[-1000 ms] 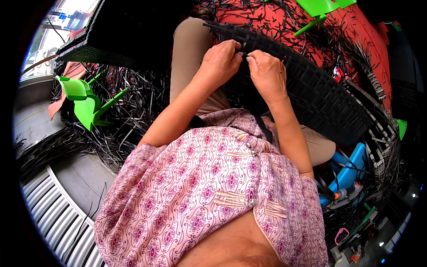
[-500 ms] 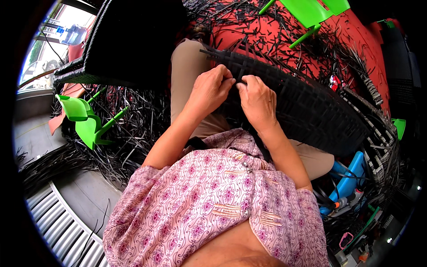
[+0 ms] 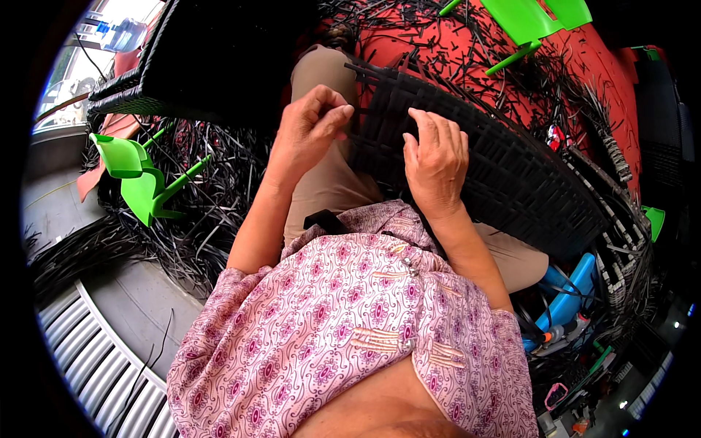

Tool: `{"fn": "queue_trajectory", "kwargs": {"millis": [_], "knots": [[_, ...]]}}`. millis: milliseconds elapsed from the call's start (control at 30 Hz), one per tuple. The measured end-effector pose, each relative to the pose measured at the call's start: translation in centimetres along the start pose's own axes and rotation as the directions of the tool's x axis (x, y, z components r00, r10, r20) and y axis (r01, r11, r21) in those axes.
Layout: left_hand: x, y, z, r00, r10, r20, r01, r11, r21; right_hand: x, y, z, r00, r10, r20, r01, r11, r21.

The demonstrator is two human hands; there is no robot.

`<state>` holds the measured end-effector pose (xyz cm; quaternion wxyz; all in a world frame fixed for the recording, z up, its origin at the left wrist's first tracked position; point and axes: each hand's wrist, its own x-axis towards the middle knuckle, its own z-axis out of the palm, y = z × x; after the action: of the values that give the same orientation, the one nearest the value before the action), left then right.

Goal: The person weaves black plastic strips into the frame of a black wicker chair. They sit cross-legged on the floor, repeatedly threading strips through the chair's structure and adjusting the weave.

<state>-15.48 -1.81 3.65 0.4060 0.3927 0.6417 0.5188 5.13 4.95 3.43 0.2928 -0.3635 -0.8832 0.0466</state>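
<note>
Across my lap lies a black woven panel (image 3: 504,164) of flat plastic strips, with loose strip ends sticking out at its upper left corner. Over my knee, just left of that corner, my left hand (image 3: 308,131) is closed with thumb and forefinger pressed together. Whatever is in the pinch cannot be made out against the dark weave. My right hand (image 3: 437,164) hovers at the panel's upper left part, thumb and fingers apart, with nothing seen in it. Whether its fingertips touch the weave is hard to tell.
Black strips (image 3: 219,182) lie heaped on the left, around a green plastic chair (image 3: 142,179). Another green chair (image 3: 518,22) stands on the red floor (image 3: 467,58), among cut scraps. A blue plastic object (image 3: 566,299) is at the right. Dark wicker furniture (image 3: 146,66) fills the upper left.
My hands were close together at the panel's edge. The left has moved up and left, away from the weave; the right has shifted slightly right and its fingers have spread.
</note>
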Motion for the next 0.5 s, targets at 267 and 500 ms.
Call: {"fn": "queue_trajectory", "kwargs": {"millis": [267,500], "knots": [[-4.7,6.0,-0.1,0.980,0.198,0.024,-0.199,0.979,0.052,2.8,-2.0,-0.4,0.991,-0.135,-0.009,0.104,0.725,0.680],[-0.4,1.0,1.2,0.992,0.121,-0.038,-0.115,0.985,0.129,2.0,-0.7,-0.6,0.985,0.167,-0.046,-0.120,0.851,0.511]]}}
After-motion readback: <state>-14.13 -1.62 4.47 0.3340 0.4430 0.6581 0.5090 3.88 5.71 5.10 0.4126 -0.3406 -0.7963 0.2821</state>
